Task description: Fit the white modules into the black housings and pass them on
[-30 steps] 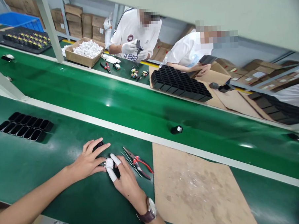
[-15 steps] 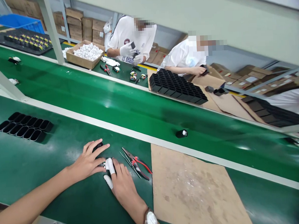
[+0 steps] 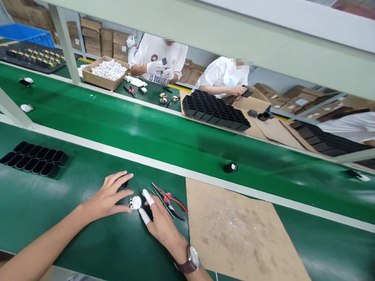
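Observation:
My left hand (image 3: 104, 200) grips a small circuit part with a white covering (image 3: 136, 203) by its left edge, between thumb and index finger, low over the green bench. Its other fingers stretch over a black case (image 3: 125, 184), which they partly hide. On the other side of the part, my right hand (image 3: 161, 220) has thumb and index apart, both in white finger cots. The thumb tip comes close to the part; whether it touches I cannot tell. Red-handled pliers (image 3: 170, 201) and thin metal tweezers (image 3: 161, 201) lie just beyond the right hand.
Black open cases (image 3: 33, 159) stand in rows at left. A cardboard sheet (image 3: 234, 225) covers the bench at right. Past the white rail (image 3: 113, 150), a green belt (image 3: 137, 130) carries a black case (image 3: 230, 167). Across it, co-workers sit by a box of white pieces (image 3: 105, 75).
My right hand has drawn back to the right from the white-covered part, its thumb and index spreading. My left hand has stayed at the part, which is now in plain sight.

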`<state>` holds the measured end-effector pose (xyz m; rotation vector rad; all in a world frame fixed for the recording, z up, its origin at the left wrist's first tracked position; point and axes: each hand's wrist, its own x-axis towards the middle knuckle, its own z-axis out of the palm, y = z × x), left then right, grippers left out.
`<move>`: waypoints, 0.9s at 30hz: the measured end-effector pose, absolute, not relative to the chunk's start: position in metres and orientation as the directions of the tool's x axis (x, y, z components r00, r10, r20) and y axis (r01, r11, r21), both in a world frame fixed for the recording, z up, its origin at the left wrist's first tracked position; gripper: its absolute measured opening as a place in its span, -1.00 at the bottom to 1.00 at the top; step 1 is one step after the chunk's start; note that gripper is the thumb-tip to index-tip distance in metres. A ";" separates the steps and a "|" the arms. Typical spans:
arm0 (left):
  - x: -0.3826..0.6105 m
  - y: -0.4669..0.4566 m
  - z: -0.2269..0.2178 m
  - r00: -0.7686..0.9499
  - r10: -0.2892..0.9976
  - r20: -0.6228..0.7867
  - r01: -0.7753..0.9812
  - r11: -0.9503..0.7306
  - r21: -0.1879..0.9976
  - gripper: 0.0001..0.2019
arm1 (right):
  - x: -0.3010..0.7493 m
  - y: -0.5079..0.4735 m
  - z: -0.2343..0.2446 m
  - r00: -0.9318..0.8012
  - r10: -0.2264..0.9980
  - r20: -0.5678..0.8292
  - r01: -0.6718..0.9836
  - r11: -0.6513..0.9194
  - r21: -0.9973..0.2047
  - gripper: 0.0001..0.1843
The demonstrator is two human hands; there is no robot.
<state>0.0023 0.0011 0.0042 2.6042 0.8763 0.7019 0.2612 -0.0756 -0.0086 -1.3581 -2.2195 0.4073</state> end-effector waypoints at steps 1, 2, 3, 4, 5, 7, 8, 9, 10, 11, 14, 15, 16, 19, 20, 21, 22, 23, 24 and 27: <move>-0.002 0.005 0.005 0.663 0.665 0.345 0.488 -0.733 0.475 -0.37 | 0.263 -0.075 -0.010 -0.376 0.884 0.279 0.737 0.468 -0.488 -0.28; -0.006 0.008 0.005 0.623 0.707 0.335 0.499 -0.689 0.525 -0.22 | 0.263 -0.075 -0.012 -0.378 0.877 0.298 0.736 0.480 -0.478 -0.30; -0.010 0.012 0.005 0.583 0.747 0.320 0.511 -0.643 0.571 -0.10 | 0.263 -0.075 -0.014 -0.377 0.872 0.312 0.732 0.487 -0.476 -0.30; -0.013 0.015 0.004 0.548 0.782 0.298 0.520 -0.597 0.611 -0.02 | 0.263 -0.075 -0.016 -0.372 0.871 0.320 0.726 0.488 -0.484 -0.29; -0.015 0.017 0.004 0.524 0.808 0.270 0.527 -0.556 0.642 0.01 | 0.263 -0.075 -0.018 -0.366 0.872 0.324 0.720 0.486 -0.496 -0.28; -0.016 0.019 0.002 0.506 0.837 0.206 0.536 -0.493 0.686 0.00 | 0.262 -0.074 -0.020 -0.364 0.871 0.330 0.703 0.489 -0.516 -0.29; -0.015 0.019 0.001 0.506 0.844 0.179 0.536 -0.470 0.701 -0.02 | 0.262 -0.074 -0.020 -0.369 0.867 0.336 0.692 0.498 -0.524 -0.31; -0.013 0.019 0.000 0.507 0.847 0.157 0.534 -0.452 0.715 -0.04 | 0.262 -0.073 -0.020 -0.372 0.861 0.347 0.680 0.507 -0.529 -0.33; -0.011 0.018 -0.001 0.510 0.849 0.141 0.528 -0.438 0.727 -0.05 | 0.261 -0.073 -0.020 -0.372 0.854 0.363 0.671 0.518 -0.530 -0.35; -0.008 0.017 -0.003 0.512 0.849 0.131 0.520 -0.427 0.739 -0.05 | 0.261 -0.072 -0.019 -0.366 0.849 0.381 0.667 0.525 -0.529 -0.37; -0.002 0.013 -0.007 0.506 0.856 0.108 0.499 -0.393 0.772 -0.04 | 0.258 -0.072 -0.012 -0.331 0.837 0.437 0.672 0.534 -0.513 -0.38; -0.002 0.013 -0.008 0.503 0.859 0.101 0.493 -0.381 0.782 -0.06 | 0.257 -0.072 -0.009 -0.318 0.831 0.457 0.678 0.536 -0.504 -0.37; -0.002 0.012 -0.009 0.499 0.861 0.097 0.487 -0.371 0.790 -0.07 | 0.256 -0.072 -0.005 -0.306 0.824 0.478 0.683 0.539 -0.493 -0.35; -0.004 0.012 -0.012 0.512 0.851 0.113 0.463 -0.385 0.798 -0.07 | 0.252 -0.070 0.006 -0.283 0.799 0.530 0.688 0.554 -0.469 -0.30; -0.005 0.012 -0.012 0.523 0.843 0.126 0.454 -0.400 0.796 -0.07 | 0.251 -0.069 0.008 -0.280 0.795 0.539 0.686 0.558 -0.467 -0.29; -0.005 0.011 -0.013 0.532 0.835 0.141 0.443 -0.416 0.794 -0.07 | 0.251 -0.068 0.010 -0.278 0.792 0.544 0.682 0.561 -0.468 -0.29; -0.005 0.011 -0.013 0.535 0.830 0.155 0.434 -0.428 0.793 -0.08 | 0.251 -0.068 0.011 -0.277 0.790 0.547 0.677 0.564 -0.472 -0.29; -0.005 0.011 -0.014 0.529 0.832 0.166 0.431 -0.432 0.792 -0.09 | 0.252 -0.067 0.011 -0.274 0.790 0.548 0.673 0.565 -0.478 -0.29; -0.004 0.010 -0.014 0.515 0.840 0.173 0.436 -0.430 0.791 -0.10 | 0.252 -0.067 0.011 -0.270 0.792 0.548 0.670 0.563 -0.483 -0.30; -0.003 0.009 -0.011 0.486 0.863 0.140 0.485 -0.400 0.778 -0.06 | 0.256 -0.065 0.009 -0.245 0.805 0.540 0.674 0.541 -0.502 -0.33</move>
